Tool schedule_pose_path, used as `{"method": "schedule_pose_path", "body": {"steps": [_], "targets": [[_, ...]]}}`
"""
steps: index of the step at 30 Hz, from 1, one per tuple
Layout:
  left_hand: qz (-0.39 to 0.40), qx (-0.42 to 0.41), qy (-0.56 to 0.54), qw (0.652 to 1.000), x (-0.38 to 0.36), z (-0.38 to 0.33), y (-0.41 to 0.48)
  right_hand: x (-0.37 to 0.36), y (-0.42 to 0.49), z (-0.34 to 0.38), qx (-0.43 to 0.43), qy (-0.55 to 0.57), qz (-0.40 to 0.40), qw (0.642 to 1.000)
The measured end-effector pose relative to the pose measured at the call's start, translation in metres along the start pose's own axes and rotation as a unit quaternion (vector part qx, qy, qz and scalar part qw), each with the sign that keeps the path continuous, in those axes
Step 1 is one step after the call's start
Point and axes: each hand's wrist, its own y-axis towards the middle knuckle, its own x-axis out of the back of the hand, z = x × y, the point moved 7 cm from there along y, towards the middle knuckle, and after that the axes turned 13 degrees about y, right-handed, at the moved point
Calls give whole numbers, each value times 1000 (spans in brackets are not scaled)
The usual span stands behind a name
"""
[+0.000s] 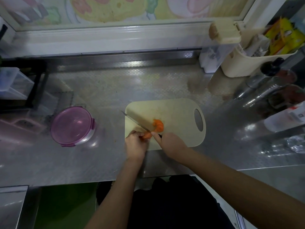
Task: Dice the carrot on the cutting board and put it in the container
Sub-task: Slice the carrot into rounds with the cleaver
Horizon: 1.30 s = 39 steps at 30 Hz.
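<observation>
Head camera view, looking down at a stainless steel counter [107, 90] from a standing person's eye level. Both bare forearms reach in from the lower edge.

A beige plastic cutting board [178, 113] lies on the counter a little right of centre, its oval handle hole at the right end. The left hand [136, 143] rests at the board's near left corner, fingers curled around a short piece of carrot [146, 135] and pinning it to the board. The right hand [171, 142] is just beside it, closed around the dark handle of a kitchen knife [137, 122]. The blade slants up and to the left, its tip reaching past the board's left edge, and its heel sits against the held carrot piece.

Just beyond the blade, near the middle of the board, lies a small heap of cut carrot pieces [158, 125], orange and somewhat blurred.

Left of the board, well apart from it, stands a round container [72, 126] with a translucent purple clip-on lid, which is on.

At the far right of the counter sit a cream plastic bin [244, 63] stuffed with packets and a cluster of shiny metal cups [264, 91]. A white window frame [107, 35] runs along the back.
</observation>
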Motion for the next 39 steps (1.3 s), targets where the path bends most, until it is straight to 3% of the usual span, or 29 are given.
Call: {"method": "schedule_pose_path", "body": {"steps": [10,19,28,39], "targets": [[-12,8,-1,1000,0,1,0,-11,23,-3,7,24,0,1000],[3,19,1,1000,-3,6,1,-3,27,-10,-17,40,52,998],[0,19,-2,1000,0,4,0,15,25,-17,-4,63,-11,998],[13,8,-1,1000,-1,4,-1,13,5,-3,33,43,-6,999]]}}
